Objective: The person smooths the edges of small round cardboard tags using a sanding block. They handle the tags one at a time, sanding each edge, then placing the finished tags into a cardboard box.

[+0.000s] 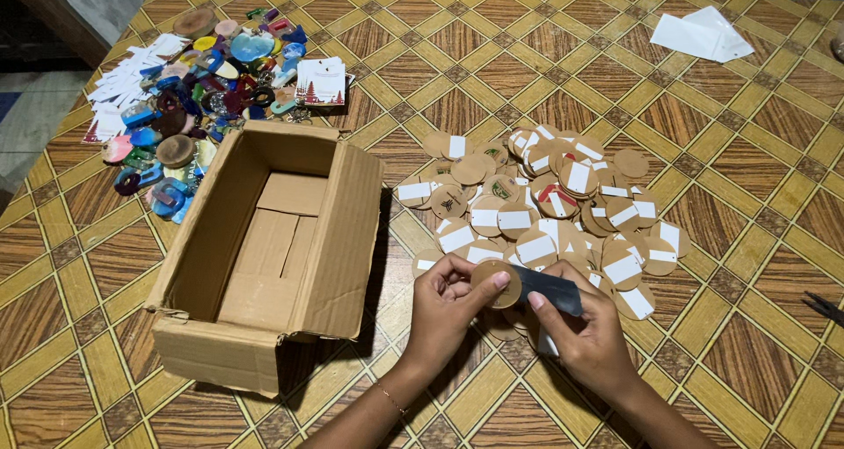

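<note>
Both hands meet over the desk (721,238): left hand (444,313) pinches a round wooden disc (494,284) steady, right hand (587,330) pinches a dark strip (549,291) against it, pile of discs (549,211) just beyond.

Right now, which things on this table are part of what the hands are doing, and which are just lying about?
In hand: left hand, round brown wooden disc, right hand, dark flat strip, pile of round wooden discs with white labels.

Lying about: open cardboard box, heap of colourful trinkets, white paper sheets.
</note>
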